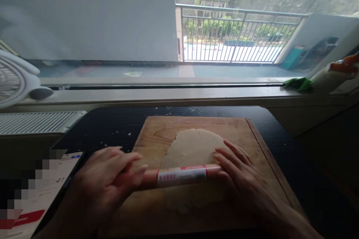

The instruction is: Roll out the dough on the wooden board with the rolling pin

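A wooden rolling pin [182, 175] with a red-and-white label round its middle lies across a flattened sheet of pale dough [193, 143]. The dough has an uneven, rounded edge and rests on a wooden board [157, 129]. At the pin's left end is my left hand [112, 177], its thumb and fingers bent about it; the hand is slightly blurred. My right hand [241, 168] covers the other end, fingers reaching forward over the pin and close above the dough. The palm sides of both hands are hidden.
Under the board is a dark table [117, 119] with scattered white crumbs. A phone-like screen or printed sheet [53, 186], partly pixelated, stands at left. A white fan [17, 78] and a green cloth [298, 84] are on the window sill [168, 95]. A radiator [39, 121] adjoins the table.
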{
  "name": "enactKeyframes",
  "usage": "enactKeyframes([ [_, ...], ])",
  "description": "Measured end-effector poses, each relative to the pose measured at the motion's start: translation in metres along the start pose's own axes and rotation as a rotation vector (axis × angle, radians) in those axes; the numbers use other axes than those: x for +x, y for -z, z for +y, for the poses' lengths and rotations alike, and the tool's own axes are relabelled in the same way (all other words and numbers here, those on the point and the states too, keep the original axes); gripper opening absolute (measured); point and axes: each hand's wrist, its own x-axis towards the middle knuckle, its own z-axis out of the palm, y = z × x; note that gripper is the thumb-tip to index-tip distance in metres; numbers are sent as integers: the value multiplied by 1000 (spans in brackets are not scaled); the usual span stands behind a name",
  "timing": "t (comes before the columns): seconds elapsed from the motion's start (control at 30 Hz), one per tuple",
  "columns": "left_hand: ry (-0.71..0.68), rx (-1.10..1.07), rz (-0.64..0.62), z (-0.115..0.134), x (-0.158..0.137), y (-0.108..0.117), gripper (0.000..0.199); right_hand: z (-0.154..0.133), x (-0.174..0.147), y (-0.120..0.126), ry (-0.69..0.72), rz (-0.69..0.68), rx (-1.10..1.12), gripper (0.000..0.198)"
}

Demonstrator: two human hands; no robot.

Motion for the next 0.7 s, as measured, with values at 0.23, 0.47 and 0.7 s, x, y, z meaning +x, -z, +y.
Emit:
enactKeyframes([
  [0.23, -276, -47, -171, 72, 111, -53, 25, 7, -56, -11, -13, 272, 12, 30],
  [0.47, -247, -32, -174, 85, 160, -83, 28, 8, -46, -13, -184, 394, 122, 27],
  [0.7, -306, 43, -375, 79, 65, -41, 44, 13, -58, -19, -97, 466, 115, 30],
])
